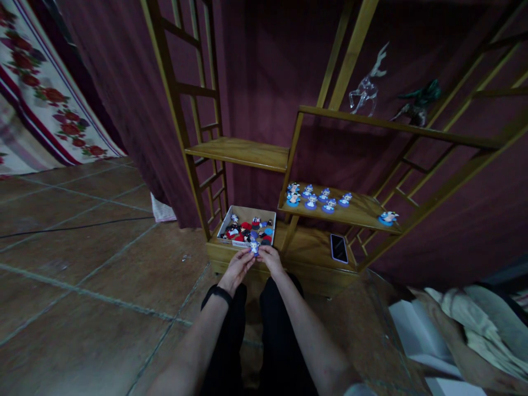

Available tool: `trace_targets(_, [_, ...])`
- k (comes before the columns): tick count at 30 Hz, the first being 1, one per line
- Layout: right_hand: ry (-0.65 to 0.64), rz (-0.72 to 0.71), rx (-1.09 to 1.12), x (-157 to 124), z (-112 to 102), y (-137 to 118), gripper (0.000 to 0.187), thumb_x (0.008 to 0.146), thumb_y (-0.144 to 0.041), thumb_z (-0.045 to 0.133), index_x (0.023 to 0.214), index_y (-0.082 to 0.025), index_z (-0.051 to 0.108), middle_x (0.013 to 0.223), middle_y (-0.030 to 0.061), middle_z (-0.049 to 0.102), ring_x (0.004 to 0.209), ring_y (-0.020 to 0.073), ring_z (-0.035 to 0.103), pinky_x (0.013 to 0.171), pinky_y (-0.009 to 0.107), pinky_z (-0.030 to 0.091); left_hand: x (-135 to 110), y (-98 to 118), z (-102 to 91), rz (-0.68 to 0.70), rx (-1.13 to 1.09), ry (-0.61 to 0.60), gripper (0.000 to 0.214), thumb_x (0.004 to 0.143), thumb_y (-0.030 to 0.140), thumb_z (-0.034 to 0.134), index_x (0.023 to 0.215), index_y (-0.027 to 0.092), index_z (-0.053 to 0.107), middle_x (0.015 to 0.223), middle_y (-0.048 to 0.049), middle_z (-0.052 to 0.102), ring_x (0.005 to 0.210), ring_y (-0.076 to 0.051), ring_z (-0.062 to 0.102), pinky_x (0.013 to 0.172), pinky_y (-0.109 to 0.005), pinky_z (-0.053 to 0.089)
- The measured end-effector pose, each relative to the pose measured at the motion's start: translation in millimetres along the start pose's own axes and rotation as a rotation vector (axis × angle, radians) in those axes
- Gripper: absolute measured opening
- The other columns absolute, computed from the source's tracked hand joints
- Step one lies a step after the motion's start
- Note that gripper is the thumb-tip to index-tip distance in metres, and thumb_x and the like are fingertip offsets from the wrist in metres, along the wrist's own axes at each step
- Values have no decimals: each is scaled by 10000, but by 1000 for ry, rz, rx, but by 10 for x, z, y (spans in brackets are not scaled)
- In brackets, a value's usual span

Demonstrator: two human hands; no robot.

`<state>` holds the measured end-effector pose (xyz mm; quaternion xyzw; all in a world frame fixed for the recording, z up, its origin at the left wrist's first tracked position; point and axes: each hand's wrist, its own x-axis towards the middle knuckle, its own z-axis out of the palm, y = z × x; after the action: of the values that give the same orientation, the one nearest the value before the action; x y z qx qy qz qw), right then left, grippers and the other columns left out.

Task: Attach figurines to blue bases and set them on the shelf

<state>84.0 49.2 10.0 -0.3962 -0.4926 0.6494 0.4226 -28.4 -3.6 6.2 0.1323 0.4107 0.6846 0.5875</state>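
Between the fingertips of my left hand (240, 265) and my right hand (270, 258) is a small white and purple figurine (254, 248), pinched from both sides just in front of a box. That shallow cardboard box (251, 211) rests on the bottom shelf and holds a jumble of red, black, blue and purple figurines. To the right, on the middle shelf, several white and purple figurines (311, 201) stand upright in loose rows. Figurines on light-blue bases (292, 198) stand at that shelf's left end, and another blue-based figurine (388, 218) is at its right end.
A phone (339, 248) lies on the bottom shelf (305, 247). Above, a clear deer ornament (365, 91) and a dark green ornament (419, 103) stand on the upper shelf (396, 125). White boxes (421, 333) sit on the floor at right; a cable (78, 226) crosses the tiles at left.
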Motion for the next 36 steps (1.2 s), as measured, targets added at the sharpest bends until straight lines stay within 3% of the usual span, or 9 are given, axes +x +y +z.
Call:
trace_targets(8, [-70, -6, 56, -44, 47, -31, 261, 567, -339, 710, 743, -170, 616, 787, 16, 681, 777, 175, 643, 735, 310, 500, 33, -28, -34, 6, 16, 30, 312, 649, -22, 672, 891, 164, 607, 782, -24, 689, 650, -97, 653, 636, -189, 528])
trace_targets(29, [-6, 142, 185, 81, 18, -11, 443, 353, -258, 831, 705, -151, 584, 610, -38, 590, 557, 123, 572, 617, 296, 483, 79, 1, 5, 2, 83, 94, 283, 680, -99, 583, 846, 129, 598, 680, -20, 657, 527, -68, 614, 516, -118, 501])
trace_targets(36, [13, 160, 252, 101, 37, -19, 445, 334, -296, 832, 681, -155, 592, 637, -35, 597, 590, 120, 575, 633, 290, 470, 95, 14, 16, 0, 76, 71, 292, 685, -98, 572, 861, 130, 617, 722, -32, 675, 594, -93, 644, 587, -155, 533])
